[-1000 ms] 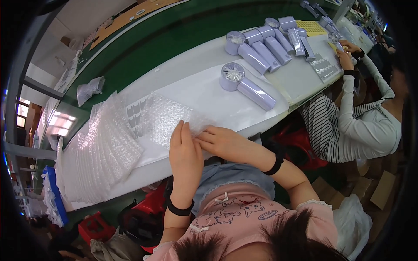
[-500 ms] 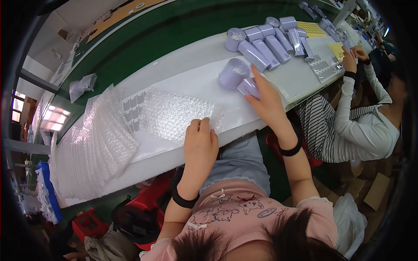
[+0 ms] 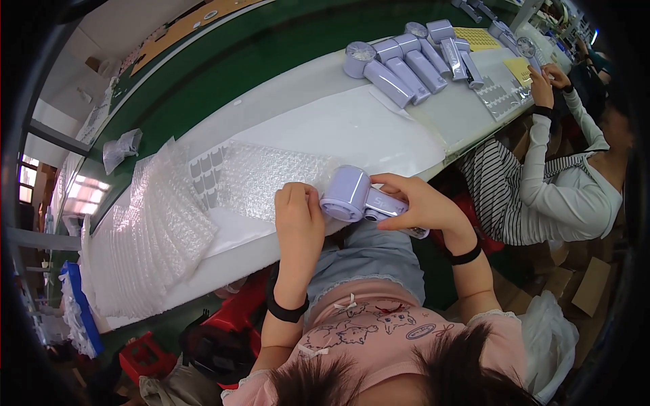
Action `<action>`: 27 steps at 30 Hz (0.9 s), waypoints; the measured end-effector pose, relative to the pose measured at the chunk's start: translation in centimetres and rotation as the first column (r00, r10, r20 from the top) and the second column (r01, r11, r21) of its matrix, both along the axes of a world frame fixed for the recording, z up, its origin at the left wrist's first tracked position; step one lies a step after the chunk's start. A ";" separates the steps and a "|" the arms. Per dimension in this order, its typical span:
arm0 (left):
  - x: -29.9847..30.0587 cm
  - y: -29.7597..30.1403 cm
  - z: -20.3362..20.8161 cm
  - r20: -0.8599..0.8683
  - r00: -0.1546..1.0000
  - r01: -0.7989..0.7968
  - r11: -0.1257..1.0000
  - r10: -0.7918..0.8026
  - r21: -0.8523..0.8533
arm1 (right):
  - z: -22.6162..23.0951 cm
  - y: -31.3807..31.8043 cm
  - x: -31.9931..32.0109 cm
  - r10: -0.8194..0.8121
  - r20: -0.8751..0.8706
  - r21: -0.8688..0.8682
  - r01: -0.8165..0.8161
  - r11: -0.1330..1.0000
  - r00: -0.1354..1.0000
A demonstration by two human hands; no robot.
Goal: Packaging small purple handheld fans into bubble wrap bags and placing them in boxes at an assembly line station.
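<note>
At the table's (image 3: 233, 257) near edge, our right hand (image 3: 414, 205) grips a fan (image 3: 347, 194) by its handle, the head turned leftward. A second ago it lay on the white sheet (image 3: 379, 139); now it has left that spot, bringing it close to the bubble wrap (image 3: 267, 179). The fan's head is just beside our left hand (image 3: 298, 206), whose fingers curl at the wrap's near right corner; we can't tell whether they pinch it. Beyond the sheet we see more fans (image 3: 389, 82), and a co-worker (image 3: 569, 196) farther right.
</note>
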State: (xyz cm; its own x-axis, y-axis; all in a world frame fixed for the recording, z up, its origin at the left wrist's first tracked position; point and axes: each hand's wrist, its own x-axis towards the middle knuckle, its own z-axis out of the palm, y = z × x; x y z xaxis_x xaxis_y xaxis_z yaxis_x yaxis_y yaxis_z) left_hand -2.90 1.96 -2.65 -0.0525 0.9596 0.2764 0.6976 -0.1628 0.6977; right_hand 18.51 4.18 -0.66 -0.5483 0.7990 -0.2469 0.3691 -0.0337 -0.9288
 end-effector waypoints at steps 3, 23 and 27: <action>-0.3 0.3 0.1 0.035 0.998 0.052 0.989 -0.057 0.137 | 0.4 0.8 -0.1 0.025 0.074 0.077 -0.031 0.997 0.997; -0.9 -1.3 2.5 0.342 0.928 0.128 0.989 -0.147 0.078 | 4.4 0.2 -4.3 -0.018 -0.598 0.096 0.094 0.991 0.801; 0.0 -2.2 2.3 0.714 0.675 0.138 0.982 -0.187 0.126 | 0.2 -1.1 -5.7 -0.189 -0.587 0.228 0.385 0.894 0.787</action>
